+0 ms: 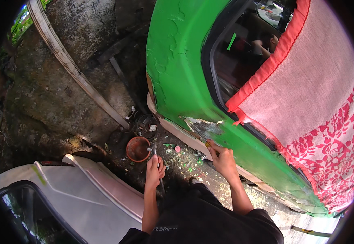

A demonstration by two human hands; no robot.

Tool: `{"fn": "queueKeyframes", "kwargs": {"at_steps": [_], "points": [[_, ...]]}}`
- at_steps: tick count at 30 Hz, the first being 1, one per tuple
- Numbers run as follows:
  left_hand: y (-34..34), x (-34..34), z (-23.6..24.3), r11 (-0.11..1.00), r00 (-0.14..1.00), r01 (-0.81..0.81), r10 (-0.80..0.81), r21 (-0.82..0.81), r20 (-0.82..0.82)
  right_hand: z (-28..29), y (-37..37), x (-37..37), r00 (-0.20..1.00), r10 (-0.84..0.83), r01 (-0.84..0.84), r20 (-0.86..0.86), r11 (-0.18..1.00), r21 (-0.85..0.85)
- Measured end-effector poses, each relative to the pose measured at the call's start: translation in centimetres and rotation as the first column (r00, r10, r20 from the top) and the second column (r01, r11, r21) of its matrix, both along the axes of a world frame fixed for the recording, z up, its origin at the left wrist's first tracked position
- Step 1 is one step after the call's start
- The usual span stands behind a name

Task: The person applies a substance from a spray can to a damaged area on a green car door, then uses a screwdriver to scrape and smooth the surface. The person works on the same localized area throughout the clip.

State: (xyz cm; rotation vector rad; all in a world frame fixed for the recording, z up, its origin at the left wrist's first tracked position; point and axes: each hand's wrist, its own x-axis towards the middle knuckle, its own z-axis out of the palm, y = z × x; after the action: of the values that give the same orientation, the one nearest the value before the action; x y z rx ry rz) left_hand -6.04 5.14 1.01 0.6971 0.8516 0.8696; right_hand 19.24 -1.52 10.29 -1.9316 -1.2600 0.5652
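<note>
My right hand (221, 160) is closed round the yellow handle of a screwdriver (201, 136). Its thin shaft points up and left to a scraped, bare patch (204, 126) on the lower panel of the green car (181, 73). Lower and to the left, my left hand (154, 171) grips a hammer (162, 186) by its grey handle. The hammer's small metal head (154, 151) is up, apart from the car and close to the rim of a round reddish-brown pot (128, 151) on the ground.
Green and pale paint chips (185, 164) litter the ground. A pink and red cloth (295, 89) covers the car's roof and part of its window. At the lower left stands a silver car (91, 199). A long metal strip (69, 61) leans at the upper left.
</note>
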Motion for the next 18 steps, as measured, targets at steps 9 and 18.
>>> {"fn": "queueKeyframes", "kwargs": {"at_steps": [9,18], "points": [[0.4,0.5,0.8,0.999,0.999,0.041,-0.041,0.018,0.004,-1.7,3.7,-1.4,0.999,0.049,-0.049,-0.002,0.999,0.007],[-0.1,-1.4,0.4,1.0,1.0,-0.007,0.007,0.016,0.003,-1.4,2.0,-1.1,1.0,0.001,-0.001,-0.028,1.0,-0.006]]}}
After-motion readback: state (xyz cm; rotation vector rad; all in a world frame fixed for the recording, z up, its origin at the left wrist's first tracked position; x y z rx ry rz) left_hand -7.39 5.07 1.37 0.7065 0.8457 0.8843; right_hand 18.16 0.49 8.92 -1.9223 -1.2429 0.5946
